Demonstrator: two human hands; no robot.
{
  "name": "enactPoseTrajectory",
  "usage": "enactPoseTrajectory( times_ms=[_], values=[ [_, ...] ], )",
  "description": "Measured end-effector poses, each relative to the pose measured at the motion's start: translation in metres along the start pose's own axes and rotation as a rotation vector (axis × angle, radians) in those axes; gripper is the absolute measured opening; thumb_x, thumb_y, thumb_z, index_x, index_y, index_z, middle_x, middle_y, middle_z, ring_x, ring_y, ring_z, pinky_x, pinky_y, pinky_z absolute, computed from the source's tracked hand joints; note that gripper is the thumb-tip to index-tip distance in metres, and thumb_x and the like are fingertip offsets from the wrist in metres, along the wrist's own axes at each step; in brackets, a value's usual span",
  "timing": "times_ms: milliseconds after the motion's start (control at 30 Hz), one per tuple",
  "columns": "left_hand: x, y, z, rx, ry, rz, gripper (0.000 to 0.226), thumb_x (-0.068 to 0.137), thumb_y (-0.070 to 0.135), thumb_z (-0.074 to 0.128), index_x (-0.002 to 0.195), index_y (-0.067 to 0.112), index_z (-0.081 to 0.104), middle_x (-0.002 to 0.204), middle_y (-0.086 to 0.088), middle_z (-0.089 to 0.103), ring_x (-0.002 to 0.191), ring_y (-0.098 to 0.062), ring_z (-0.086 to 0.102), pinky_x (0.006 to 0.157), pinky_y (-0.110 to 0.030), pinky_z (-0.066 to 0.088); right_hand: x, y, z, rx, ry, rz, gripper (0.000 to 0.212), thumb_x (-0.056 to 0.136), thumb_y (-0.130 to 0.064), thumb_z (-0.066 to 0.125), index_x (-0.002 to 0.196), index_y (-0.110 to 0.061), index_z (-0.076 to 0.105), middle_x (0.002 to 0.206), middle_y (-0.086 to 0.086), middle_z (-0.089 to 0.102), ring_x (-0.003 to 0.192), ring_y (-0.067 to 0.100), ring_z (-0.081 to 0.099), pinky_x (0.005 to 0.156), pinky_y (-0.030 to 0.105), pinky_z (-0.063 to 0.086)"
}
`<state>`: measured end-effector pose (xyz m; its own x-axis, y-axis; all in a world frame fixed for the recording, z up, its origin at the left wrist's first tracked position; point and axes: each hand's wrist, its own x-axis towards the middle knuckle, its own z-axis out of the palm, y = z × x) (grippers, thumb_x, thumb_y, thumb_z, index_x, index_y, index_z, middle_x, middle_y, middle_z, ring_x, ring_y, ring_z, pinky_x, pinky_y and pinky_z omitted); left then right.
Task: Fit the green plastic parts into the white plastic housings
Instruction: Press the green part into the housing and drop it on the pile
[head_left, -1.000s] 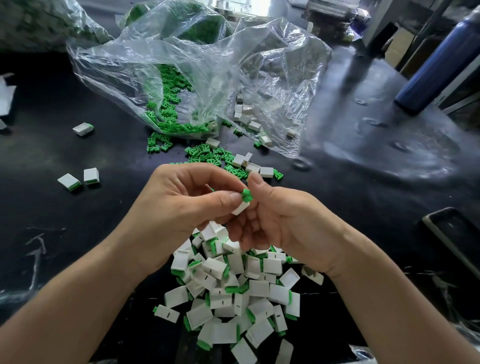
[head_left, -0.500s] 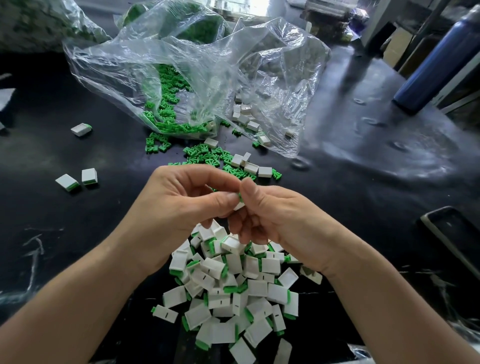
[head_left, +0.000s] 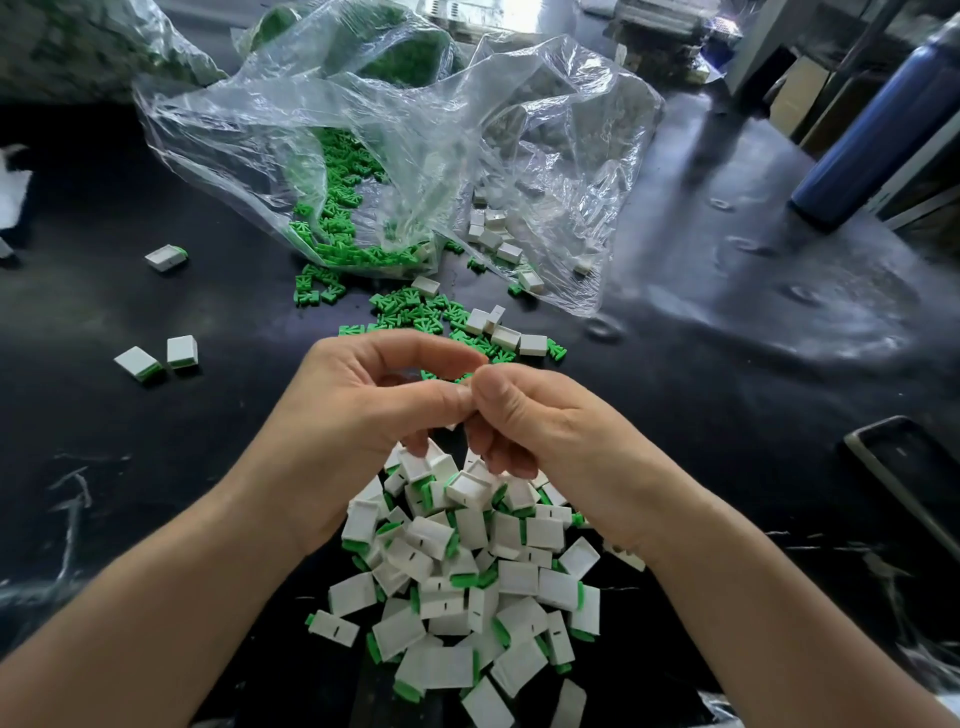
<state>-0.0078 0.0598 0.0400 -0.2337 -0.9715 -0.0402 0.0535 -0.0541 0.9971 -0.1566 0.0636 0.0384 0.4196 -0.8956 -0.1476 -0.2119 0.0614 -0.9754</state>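
My left hand (head_left: 363, 410) and my right hand (head_left: 540, 421) meet thumb to thumb above the table, pinching one small white housing (head_left: 469, 381) with a green part between them. My fingers hide almost all of it; only a sliver shows at the thumb tips. Directly below my hands lies a pile of white housings with green parts fitted (head_left: 467, 571). Beyond my hands, loose green parts (head_left: 415, 306) and a few empty white housings (head_left: 506, 335) are scattered on the black table.
A crumpled clear plastic bag (head_left: 389, 145) holding green parts and white housings lies at the back. Stray fitted pieces (head_left: 156, 358) sit at the left. A blue bottle (head_left: 872, 130) stands at the far right, and a dark flat device (head_left: 904, 467) lies at the right edge.
My thumbs have closed together over the piece. The green part and white housing, visible a second ago, are now almost hidden between my fingers. My hands stay in the same place.
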Motion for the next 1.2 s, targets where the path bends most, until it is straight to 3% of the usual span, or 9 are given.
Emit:
enactPoseTrajectory(
  times_ms=[100,200,400,567,733,933,1200],
  values=[
    [-0.001,0.001,0.001,0.025,-0.023,0.013,0.02,0.058,0.015,0.066,0.075,0.01,0.075,0.069,-0.024,0.066,0.061,-0.026,0.054,0.045,-0.02,0.042,0.0,-0.001,0.001,-0.083,0.03,-0.011,0.035,0.076,-0.049,0.036,0.069,-0.018,0.052,0.062,-0.008,0.048,0.054,0.004,0.043,0.053,0.014,0.034],
    [-0.001,0.0,0.001,0.023,-0.011,0.032,0.016,0.059,0.012,0.065,0.071,0.008,0.075,0.067,-0.024,0.067,0.06,-0.029,0.058,0.048,-0.02,0.044,0.0,0.001,0.004,-0.083,0.04,-0.005,0.033,0.09,-0.04,0.035,0.071,-0.018,0.052,0.062,-0.007,0.045,0.054,0.002,0.04,0.055,0.015,0.033],
    [-0.002,0.0,0.006,-0.021,0.0,0.039,0.016,0.059,0.006,0.062,0.069,0.009,0.074,0.066,-0.015,0.069,0.056,-0.016,0.061,0.051,-0.018,0.047,-0.001,0.005,0.006,-0.077,0.056,0.014,0.032,0.096,-0.032,0.035,0.069,-0.017,0.045,0.065,-0.005,0.039,0.06,0.009,0.034,0.062,0.029,0.029],
    [-0.003,-0.001,0.006,-0.029,0.001,0.052,0.016,0.059,0.005,0.062,0.068,0.011,0.075,0.063,-0.011,0.069,0.055,-0.015,0.063,0.052,-0.019,0.049,-0.002,0.005,0.006,-0.111,0.085,0.01,0.031,0.095,-0.033,0.036,0.066,-0.027,0.046,0.051,-0.025,0.047,0.055,-0.002,0.04,0.061,0.02,0.03],
    [-0.003,-0.001,0.005,-0.073,-0.029,0.051,0.019,0.048,0.008,0.07,0.066,0.012,0.075,0.062,-0.009,0.069,0.055,-0.015,0.064,0.052,-0.018,0.05,-0.002,0.004,0.008,-0.184,0.102,-0.01,0.032,0.096,-0.034,0.034,0.066,-0.029,0.042,0.051,-0.029,0.045,0.055,-0.003,0.039,0.06,0.02,0.028],
    [-0.003,-0.003,0.005,-0.086,-0.013,0.058,0.021,0.045,0.023,0.067,0.063,0.015,0.075,0.064,-0.004,0.068,0.057,-0.016,0.064,0.055,-0.021,0.053,-0.002,0.005,0.012,-0.191,0.131,-0.025,0.032,0.097,-0.03,0.035,0.065,-0.029,0.042,0.058,-0.016,0.042,0.057,0.002,0.037,0.062,0.025,0.028],
    [-0.004,-0.003,0.004,-0.108,0.003,0.026,0.025,0.042,0.024,0.068,0.063,0.013,0.074,0.065,-0.008,0.068,0.059,-0.019,0.064,0.057,-0.024,0.055,-0.001,0.006,0.013,-0.218,0.156,-0.044,0.031,0.096,-0.033,0.034,0.066,-0.028,0.04,0.062,-0.013,0.038,0.059,0.004,0.035,0.062,0.028,0.027]
  ],
)
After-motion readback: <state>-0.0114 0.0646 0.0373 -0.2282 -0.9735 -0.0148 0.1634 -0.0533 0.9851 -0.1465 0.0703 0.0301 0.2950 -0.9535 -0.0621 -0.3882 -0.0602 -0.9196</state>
